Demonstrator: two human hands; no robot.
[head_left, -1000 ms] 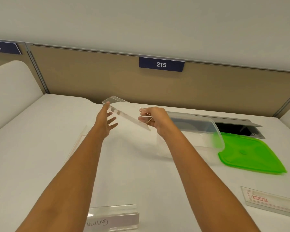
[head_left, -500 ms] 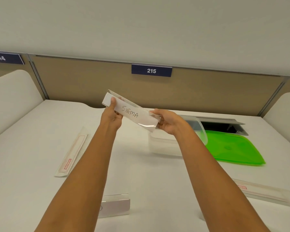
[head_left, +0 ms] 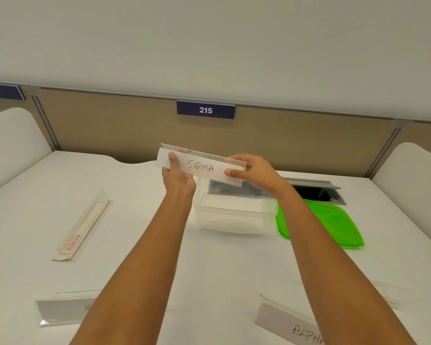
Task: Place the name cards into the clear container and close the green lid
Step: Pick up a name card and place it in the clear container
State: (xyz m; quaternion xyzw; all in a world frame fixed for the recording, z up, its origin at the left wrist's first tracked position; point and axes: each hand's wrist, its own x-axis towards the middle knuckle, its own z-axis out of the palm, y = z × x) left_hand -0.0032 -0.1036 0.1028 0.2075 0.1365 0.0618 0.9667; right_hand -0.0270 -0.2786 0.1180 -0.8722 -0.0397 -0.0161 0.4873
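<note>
SIGMA card is up in the air, one end pinched in my left hand, thumb on the front face, the other end pinched in my right hand. It hangs just above the back rim of the container, which sits open on the table with the lid lying just beside it on the right. The card looks about as long as the box, so I reckon it wants to go in slanted, one end first, not flat. Best to lower the right end in, then ease the left down and let go only once it rests inside. ALPHA card waits near me.
</note>
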